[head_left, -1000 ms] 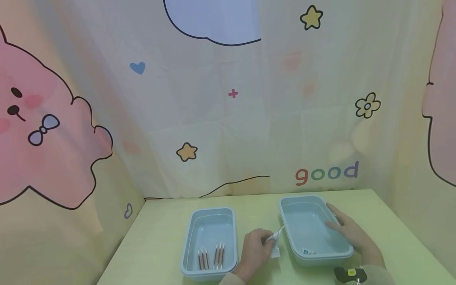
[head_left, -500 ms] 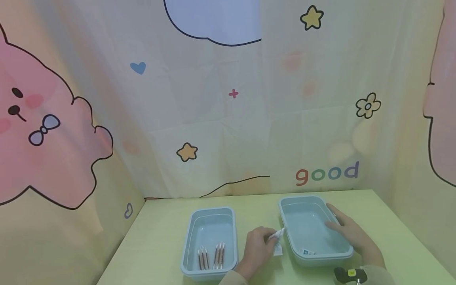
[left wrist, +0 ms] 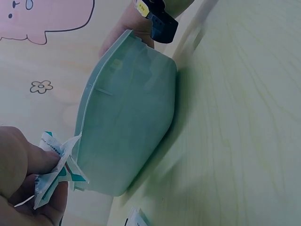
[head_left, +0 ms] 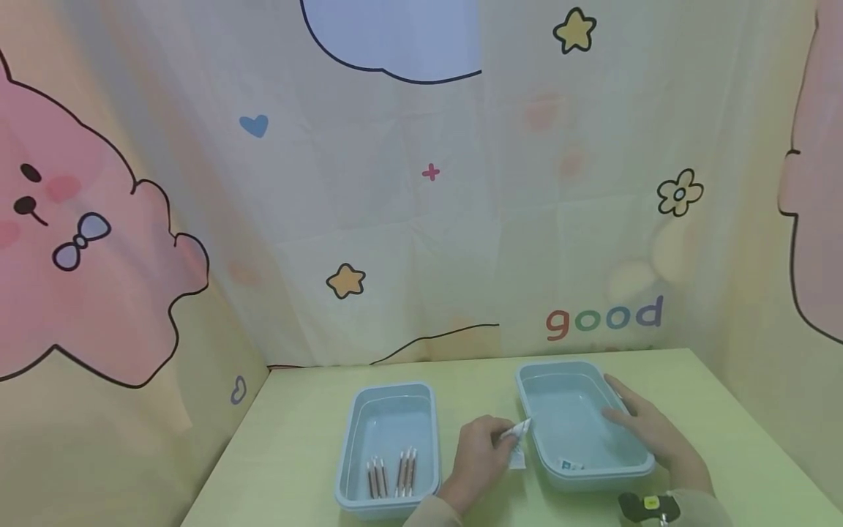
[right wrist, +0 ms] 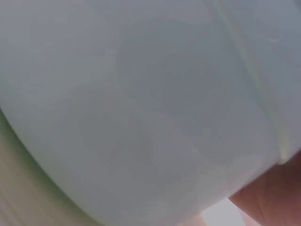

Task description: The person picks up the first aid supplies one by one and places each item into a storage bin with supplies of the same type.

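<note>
My left hand (head_left: 483,452) pinches a small crumpled white packet with teal print (left wrist: 63,172) between thumb and fingers. The packet is right at the near left rim of the right-hand blue tray (head_left: 573,417). Another white piece (left wrist: 136,218) shows below it in the left wrist view. My right hand (head_left: 652,428) grips that tray's right rim, thumb over the inside and fingers outside. The tray's pale wall fills most of the right wrist view. Inside it, near the front end, lies a small white and blue scrap (head_left: 569,465).
A second blue tray (head_left: 352,439) stands to the left, with several thin brown sticks with white tips (head_left: 377,479) in its front part. Both trays are on a pale yellow-green table (head_left: 283,439). A printed curtain (head_left: 408,241) hangs behind and along the sides.
My left hand has shifted slightly up and to the right with the packet, closer to the right-hand tray. My right hand and both trays stay in place.
</note>
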Available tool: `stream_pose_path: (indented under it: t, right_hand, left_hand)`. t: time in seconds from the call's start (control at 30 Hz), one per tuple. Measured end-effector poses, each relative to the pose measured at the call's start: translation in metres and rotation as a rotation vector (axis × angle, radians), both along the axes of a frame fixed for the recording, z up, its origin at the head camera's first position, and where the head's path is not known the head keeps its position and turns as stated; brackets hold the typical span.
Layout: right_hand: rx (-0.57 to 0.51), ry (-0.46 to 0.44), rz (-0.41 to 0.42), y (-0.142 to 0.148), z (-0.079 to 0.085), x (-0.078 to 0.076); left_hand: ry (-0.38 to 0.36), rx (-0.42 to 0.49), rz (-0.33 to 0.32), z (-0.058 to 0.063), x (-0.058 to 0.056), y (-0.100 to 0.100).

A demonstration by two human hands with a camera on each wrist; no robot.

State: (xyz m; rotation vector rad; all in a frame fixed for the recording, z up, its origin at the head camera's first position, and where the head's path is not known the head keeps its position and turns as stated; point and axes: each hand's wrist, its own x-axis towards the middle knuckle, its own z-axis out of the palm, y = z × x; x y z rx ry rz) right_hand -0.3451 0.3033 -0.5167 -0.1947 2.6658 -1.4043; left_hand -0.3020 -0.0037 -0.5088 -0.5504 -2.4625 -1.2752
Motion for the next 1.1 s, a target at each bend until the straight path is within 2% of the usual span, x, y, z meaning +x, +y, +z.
stream_pose_path:
  t: [0.47,0.7,0.97,1.1]
  right_hand:
    - [-0.021,0.017,0.003,-0.001,-0.001,-0.001]
    - [-0.012,0.013,0.005,0.000,-0.002,-0.002]
    - [-0.006,0.030,-0.004,0.001,-0.002,-0.002]
    - [0.002,0.027,-0.006,0.000,-0.002,-0.001]
  left_hand:
    - [0.035,0.007,-0.018,0.002,-0.001,0.004]
    - [0.086,0.007,-0.028,-0.001,-0.002,0.006]
    - [0.087,0.007,-0.017,0.002,-0.002,0.010]
    - [0.057,0.027,-0.031,0.006,-0.001,0.014]
